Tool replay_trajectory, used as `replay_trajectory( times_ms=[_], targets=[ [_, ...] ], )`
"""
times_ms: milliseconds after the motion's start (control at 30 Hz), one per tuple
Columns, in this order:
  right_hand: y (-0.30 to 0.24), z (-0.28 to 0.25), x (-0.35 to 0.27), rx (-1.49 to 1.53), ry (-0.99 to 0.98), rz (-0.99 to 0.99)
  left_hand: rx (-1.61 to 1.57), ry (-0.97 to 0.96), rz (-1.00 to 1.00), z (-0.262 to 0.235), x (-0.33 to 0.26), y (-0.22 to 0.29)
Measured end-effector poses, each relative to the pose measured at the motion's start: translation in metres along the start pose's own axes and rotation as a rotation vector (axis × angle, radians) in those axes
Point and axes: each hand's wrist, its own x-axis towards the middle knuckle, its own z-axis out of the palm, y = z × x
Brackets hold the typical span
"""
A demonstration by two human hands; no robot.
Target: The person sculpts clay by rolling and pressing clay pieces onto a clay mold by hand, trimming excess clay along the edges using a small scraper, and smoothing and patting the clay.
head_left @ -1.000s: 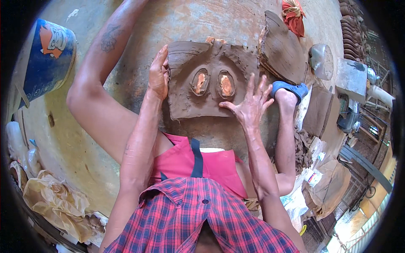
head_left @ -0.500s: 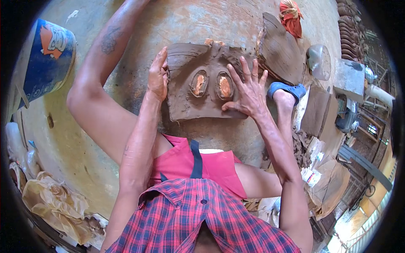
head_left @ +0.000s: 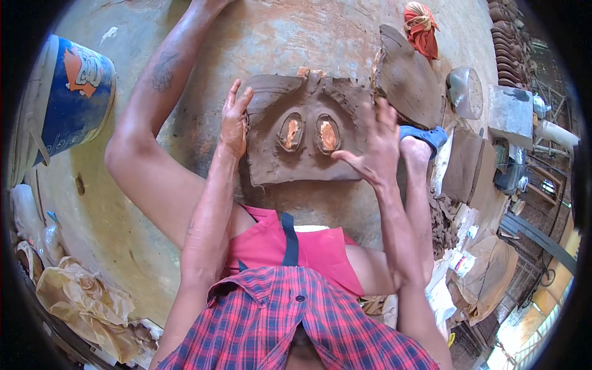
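Slab [head_left: 308, 139] lengthwise left-right (2 holes)

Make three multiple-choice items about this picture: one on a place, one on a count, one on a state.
1. Where is the blue bucket?
A. at the upper left
B. at the lower right
C. between the hands

2. How many oval hollows does the clay slab have?
A. one
B. two
C. four

3. What is the right hand doing?
A. gripping a knife
B. lying on the slab's right part, fingers spread
C. resting inside the bucket

Answers:
1 A, it stands on the floor by the upper left rim.
2 B, two orange ovals lie side by side.
3 B, while the left hand presses the slab's left edge.
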Motion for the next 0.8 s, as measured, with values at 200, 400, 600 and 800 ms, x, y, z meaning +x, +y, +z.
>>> replay_trajectory(
  times_ms=[200, 400, 600, 800],
  targets=[
    [0.094, 0.047, -0.092, 0.225, 0.261, 0.810, 0.327, 0.054, -0.071, 0.013, 0.009, -0.001],
    [0.068, 0.080, -0.085, 0.297, 0.115, 0.963, 0.260, -0.023, -0.053, 0.011, -0.006, 0.009],
    [0.081, 0.103, -0.093, 0.276, 0.108, 0.975, 0.213, -0.058, -0.024, 0.002, 0.007, -0.010],
    [0.091, 0.085, -0.102, 0.292, -0.125, 0.867, 0.257, 0.102, -0.068, 0.005, -0.002, 0.013]
  ],
)
